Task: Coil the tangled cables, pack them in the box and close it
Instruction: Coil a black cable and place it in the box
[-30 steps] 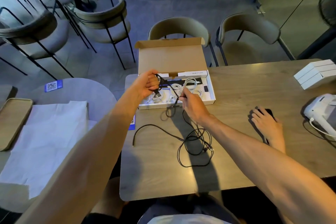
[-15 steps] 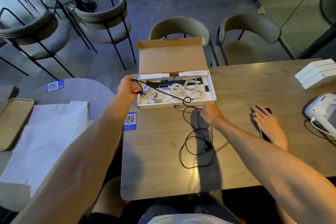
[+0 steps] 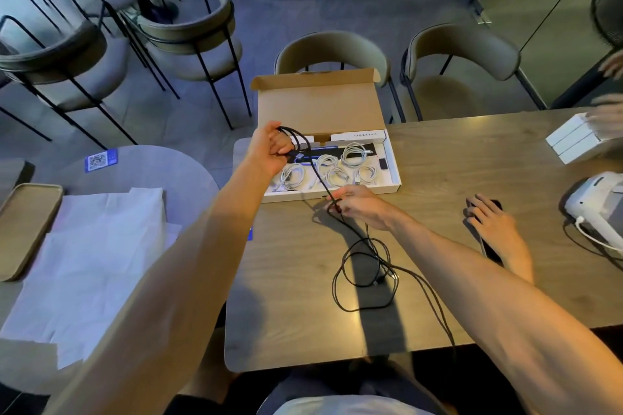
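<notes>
A long black cable (image 3: pixel 362 266) lies in tangled loops on the wooden table (image 3: pixel 438 178). My left hand (image 3: pixel 271 150) grips one end of it with a loop or two gathered, raised over the left end of the box. My right hand (image 3: pixel 362 205) pinches the same cable just in front of the box. The shallow cardboard box (image 3: pixel 392 162) stands open, lid upright, with several coiled white cables (image 3: pixel 328 170) inside.
Another person's hand (image 3: pixel 494 229) rests on a dark phone to the right. White boxes (image 3: pixel 573 138) and a white device (image 3: pixel 596 205) sit at the far right. White paper (image 3: pixel 84 253) and a tray (image 3: pixel 23 229) lie on the left table. Chairs stand behind.
My left hand rose and moved back over the box's left end, gathering another loop. My right hand slid up along the cable toward the box.
</notes>
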